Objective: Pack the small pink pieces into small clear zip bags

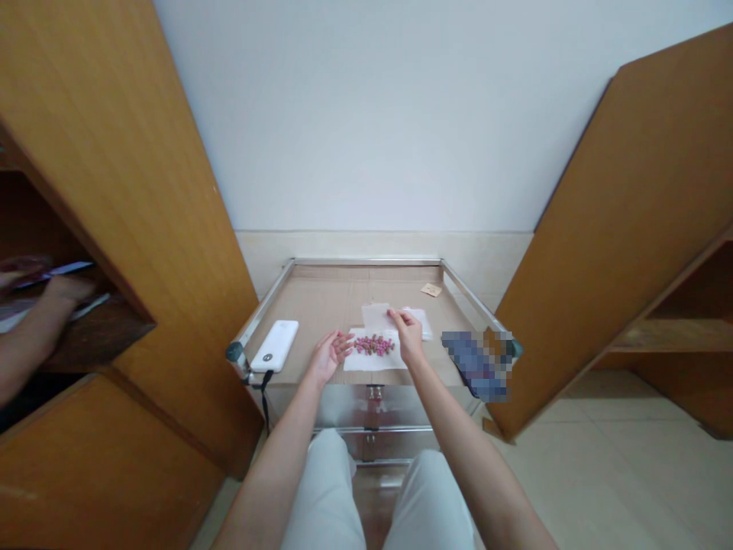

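A small pile of pink and brown dried flower buds (373, 345) lies on a white sheet (366, 363) on the brown tabletop. My left hand (329, 356) is at the left end of the pile, palm turned inward and fingers apart, with nothing visible in it. In the fingertips of my right hand (408, 333) a thin, translucent white bag (376, 316) is pinched by its right side, held just above the far edge of the sheet. Behind that hand lies a stack of similar white bags (422, 324).
A white power bank (276, 345) with a black cable sits at the table's left. A small tan packet (431, 290) lies at the back right, a pixelated dark item (476, 365) at the right edge. Wooden cabinets flank the table; another person's arm (40, 325) shows far left.
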Demonstrator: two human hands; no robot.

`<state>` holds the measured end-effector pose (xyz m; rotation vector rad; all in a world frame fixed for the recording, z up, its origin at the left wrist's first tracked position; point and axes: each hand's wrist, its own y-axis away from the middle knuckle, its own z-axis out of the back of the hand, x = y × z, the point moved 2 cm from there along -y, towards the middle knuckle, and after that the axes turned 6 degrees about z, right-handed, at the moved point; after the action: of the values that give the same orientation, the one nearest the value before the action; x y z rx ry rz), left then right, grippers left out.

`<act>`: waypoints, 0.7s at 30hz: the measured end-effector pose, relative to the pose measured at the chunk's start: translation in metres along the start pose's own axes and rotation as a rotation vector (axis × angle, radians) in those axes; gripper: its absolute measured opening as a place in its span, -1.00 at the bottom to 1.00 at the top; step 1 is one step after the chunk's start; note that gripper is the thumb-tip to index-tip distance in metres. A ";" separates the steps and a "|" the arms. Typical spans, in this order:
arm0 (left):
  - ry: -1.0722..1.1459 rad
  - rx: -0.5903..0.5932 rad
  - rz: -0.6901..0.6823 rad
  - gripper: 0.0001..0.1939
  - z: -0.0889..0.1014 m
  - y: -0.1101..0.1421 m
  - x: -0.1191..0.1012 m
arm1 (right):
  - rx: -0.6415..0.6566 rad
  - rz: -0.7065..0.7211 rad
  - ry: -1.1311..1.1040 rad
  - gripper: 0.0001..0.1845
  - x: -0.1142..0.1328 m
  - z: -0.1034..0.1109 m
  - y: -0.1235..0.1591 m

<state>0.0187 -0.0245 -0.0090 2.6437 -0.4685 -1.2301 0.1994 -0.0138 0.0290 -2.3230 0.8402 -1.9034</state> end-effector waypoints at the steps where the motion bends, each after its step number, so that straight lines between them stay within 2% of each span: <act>1: 0.001 0.003 0.001 -0.87 0.001 0.000 0.000 | -0.015 0.030 0.046 -0.76 0.001 0.006 -0.008; 5: 0.003 0.002 0.012 -0.86 0.003 -0.002 0.000 | -0.006 0.057 0.142 -0.73 -0.004 0.035 -0.034; 10: 0.013 0.003 0.024 -0.87 0.006 -0.004 0.000 | 0.005 0.052 0.215 -0.70 -0.018 0.063 -0.050; 16: 0.040 0.019 0.018 -0.86 0.007 -0.004 0.000 | 0.028 0.054 0.450 -0.82 -0.032 0.081 -0.059; 21: 0.040 -0.006 0.013 -0.86 0.007 -0.004 -0.001 | 0.050 0.091 0.713 -0.86 -0.035 0.087 -0.060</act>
<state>0.0140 -0.0209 -0.0138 2.6508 -0.4741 -1.1701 0.2982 0.0248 -0.0036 -1.5184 0.8839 -2.6950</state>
